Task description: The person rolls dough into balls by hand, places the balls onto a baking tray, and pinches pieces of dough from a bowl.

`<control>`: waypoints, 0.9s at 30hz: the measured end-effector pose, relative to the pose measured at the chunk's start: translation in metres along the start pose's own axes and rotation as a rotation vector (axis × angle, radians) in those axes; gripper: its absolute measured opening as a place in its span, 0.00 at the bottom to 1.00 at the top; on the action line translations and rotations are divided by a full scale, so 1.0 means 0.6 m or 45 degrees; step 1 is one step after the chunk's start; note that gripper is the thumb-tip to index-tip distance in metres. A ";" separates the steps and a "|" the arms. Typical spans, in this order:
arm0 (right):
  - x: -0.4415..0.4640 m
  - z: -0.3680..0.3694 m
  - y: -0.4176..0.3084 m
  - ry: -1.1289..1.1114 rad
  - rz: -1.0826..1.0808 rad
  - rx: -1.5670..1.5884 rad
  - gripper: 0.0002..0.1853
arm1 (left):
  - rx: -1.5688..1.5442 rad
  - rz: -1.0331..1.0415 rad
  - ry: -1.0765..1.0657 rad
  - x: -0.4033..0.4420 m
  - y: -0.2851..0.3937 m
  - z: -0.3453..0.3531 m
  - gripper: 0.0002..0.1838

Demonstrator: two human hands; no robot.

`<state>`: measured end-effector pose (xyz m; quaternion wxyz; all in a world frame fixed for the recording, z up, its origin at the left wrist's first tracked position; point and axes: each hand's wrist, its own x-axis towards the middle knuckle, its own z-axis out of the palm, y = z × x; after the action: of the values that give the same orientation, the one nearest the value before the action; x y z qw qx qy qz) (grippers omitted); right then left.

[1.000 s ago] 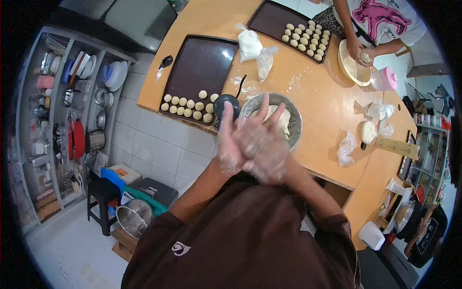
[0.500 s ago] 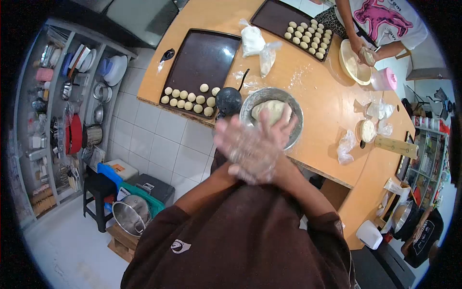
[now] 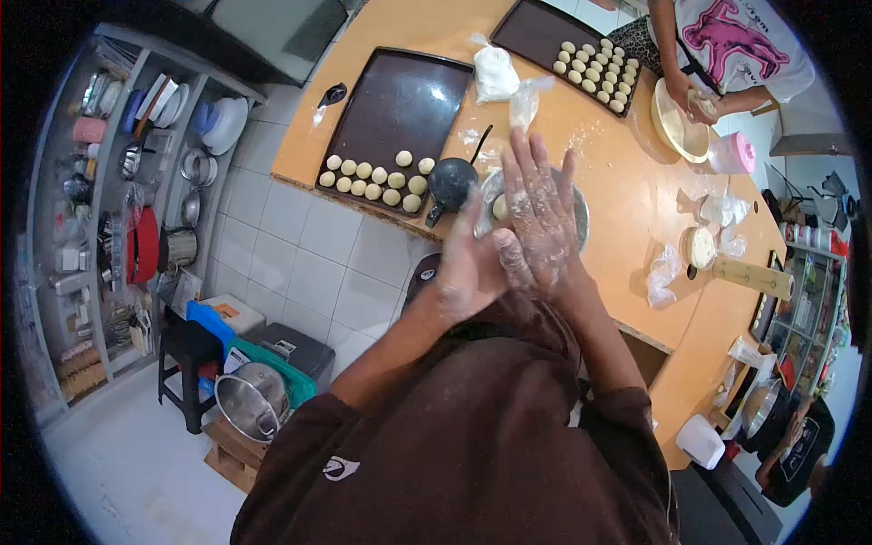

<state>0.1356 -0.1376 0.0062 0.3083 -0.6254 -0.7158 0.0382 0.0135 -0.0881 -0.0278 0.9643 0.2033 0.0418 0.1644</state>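
My right hand (image 3: 542, 218) is stretched out flat over the metal bowl (image 3: 582, 216), its fingers extended and coated with white flour or dough. Just left of it and partly beneath is my left hand (image 3: 472, 268), fingers extended, also whitened and slightly blurred. The two hands touch near the thumbs and palms; I see nothing held between them. Most of the bowl is hidden behind the right hand, with a bit of pale dough (image 3: 500, 207) showing inside. Beside the bowl sits a round black object (image 3: 451, 184) with a thin curved black stem or cord.
A dark baking tray (image 3: 400, 100) carries several dough balls (image 3: 373, 191). Another tray (image 3: 527, 29) with dough balls lies farther back. Flour bags (image 3: 495, 74) stand between them. At upper right, a person's hands (image 3: 699, 107) work dough over a cream bowl (image 3: 666, 127).
My hands have gone from being clasped and blurred together to being partly apart, with the right hand reaching forward over the bowl. The view has shifted slightly.
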 end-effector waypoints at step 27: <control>0.048 0.072 -0.149 -0.125 -0.362 0.075 0.34 | -0.240 -0.189 0.362 -0.023 0.077 -0.040 0.54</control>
<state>0.0357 -0.1157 0.0218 0.2933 -0.5058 -0.8099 0.0456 -0.0168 -0.0439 -0.0308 0.9729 0.0831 0.1770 0.1231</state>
